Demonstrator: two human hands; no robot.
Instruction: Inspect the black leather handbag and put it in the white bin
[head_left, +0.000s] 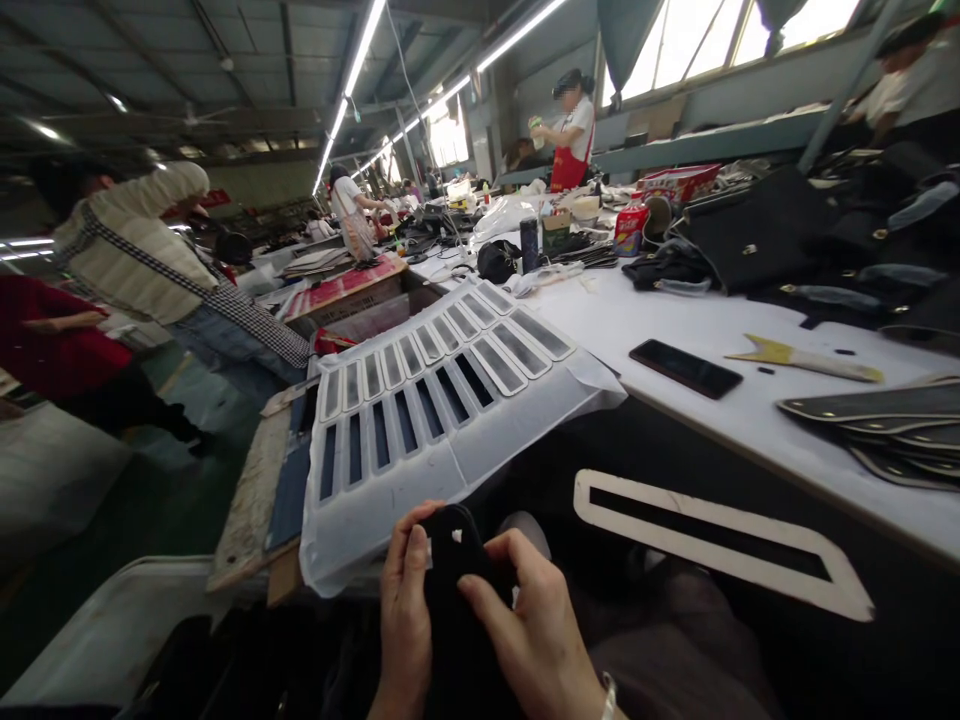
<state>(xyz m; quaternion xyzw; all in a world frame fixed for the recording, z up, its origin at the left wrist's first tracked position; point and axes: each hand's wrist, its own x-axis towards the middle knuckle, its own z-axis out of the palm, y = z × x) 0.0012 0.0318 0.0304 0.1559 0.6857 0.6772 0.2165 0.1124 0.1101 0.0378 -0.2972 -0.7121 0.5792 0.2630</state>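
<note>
A dark, round-ended piece (459,620) with a small white patch near its top is held upright between both hands. My left hand (405,610) grips its left edge, thumb in front. On the right edge, my right hand (529,620) has its thumb on the front face and its fingers bent behind. Beyond them lies a white sheet (480,450) bearing rows of long rectangular frames, some with dark centres. To the right, a pale slotted frame (697,520) rests on a dark surface.
The white table (750,430) holds a phone (685,367), a yellow-tipped strip (806,358), stacked dark pieces (885,420) and a red bottle (631,228). A white bin (105,610) stands lower left. Several people work farther back.
</note>
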